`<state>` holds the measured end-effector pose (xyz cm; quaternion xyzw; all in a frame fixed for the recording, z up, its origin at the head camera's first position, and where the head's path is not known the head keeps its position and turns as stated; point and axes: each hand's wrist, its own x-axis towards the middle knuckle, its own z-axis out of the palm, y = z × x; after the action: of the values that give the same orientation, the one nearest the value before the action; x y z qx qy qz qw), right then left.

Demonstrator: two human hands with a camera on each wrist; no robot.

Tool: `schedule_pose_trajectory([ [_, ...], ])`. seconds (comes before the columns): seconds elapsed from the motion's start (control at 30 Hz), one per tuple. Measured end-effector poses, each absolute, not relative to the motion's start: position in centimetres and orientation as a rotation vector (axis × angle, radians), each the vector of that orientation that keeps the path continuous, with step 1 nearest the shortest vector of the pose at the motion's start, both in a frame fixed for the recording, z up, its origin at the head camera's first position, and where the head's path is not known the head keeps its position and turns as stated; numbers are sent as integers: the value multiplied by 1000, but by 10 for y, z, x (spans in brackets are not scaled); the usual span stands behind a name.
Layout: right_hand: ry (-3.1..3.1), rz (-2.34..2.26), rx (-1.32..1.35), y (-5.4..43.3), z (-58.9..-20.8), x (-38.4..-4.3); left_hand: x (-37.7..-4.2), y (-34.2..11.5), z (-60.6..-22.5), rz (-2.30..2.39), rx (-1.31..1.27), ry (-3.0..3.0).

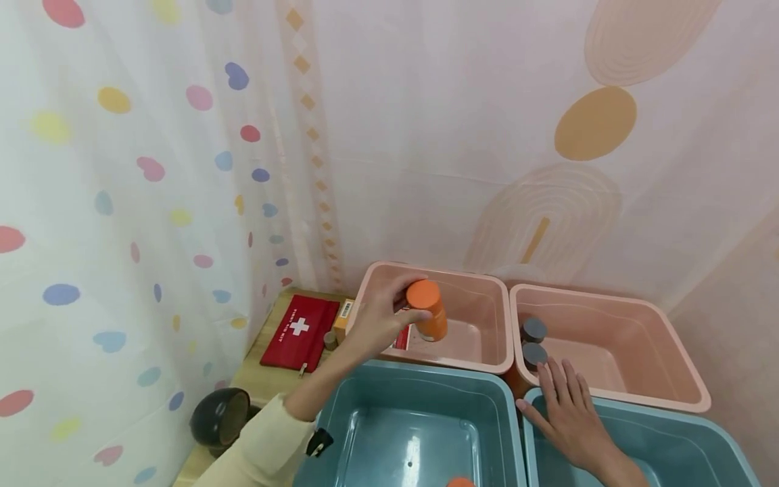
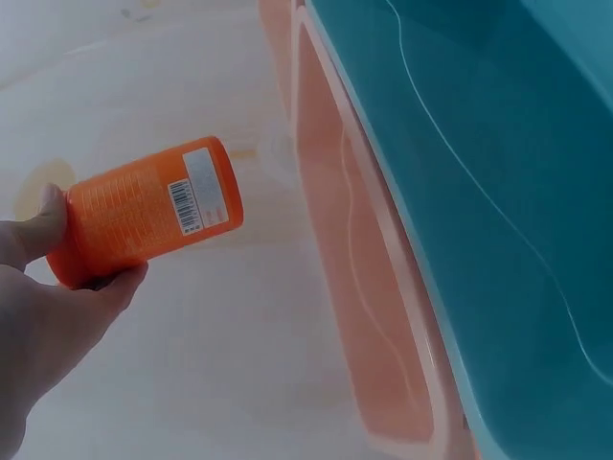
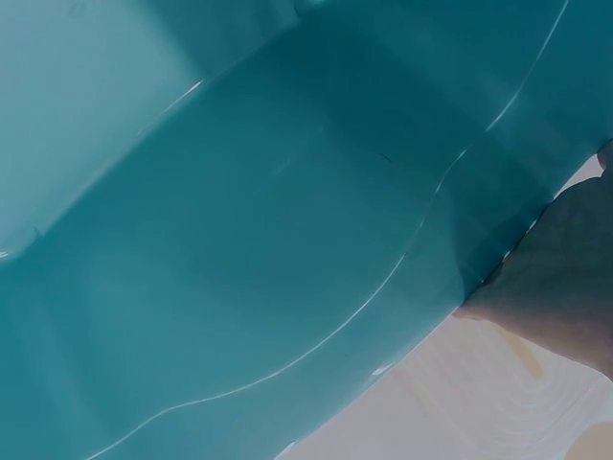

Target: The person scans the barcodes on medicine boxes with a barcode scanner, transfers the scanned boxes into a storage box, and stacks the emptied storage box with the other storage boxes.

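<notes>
My left hand grips an orange bottle by its capped end, thumb on one side and fingers on the other, over the left pink bin. In the left wrist view the bottle shows a white label with a barcode. The right hand rests with extended fingers on the rim of the right teal bin. Its fingertips reach over the edge of the right pink bin, close to two grey-capped bottles standing in that bin's left corner.
The left teal bin has an orange-topped item at its near edge. On the wooden surface at left lie a red first aid pouch, a small yellow box and a dark round object. Patterned curtains hang behind.
</notes>
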<state>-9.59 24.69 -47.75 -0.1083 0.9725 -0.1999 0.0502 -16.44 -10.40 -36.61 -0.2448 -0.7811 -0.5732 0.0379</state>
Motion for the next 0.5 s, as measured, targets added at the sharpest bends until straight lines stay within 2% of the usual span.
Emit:
schedule_pose_trajectory([
  [0.27, 2961, -625, -323, 246, -477, -93, -191, -55, -364, -2021, -638, -2491],
  [0.5, 2959, -589, -301, 246, -475, -90, -209, 10, -368, -2148, -540, -2451],
])
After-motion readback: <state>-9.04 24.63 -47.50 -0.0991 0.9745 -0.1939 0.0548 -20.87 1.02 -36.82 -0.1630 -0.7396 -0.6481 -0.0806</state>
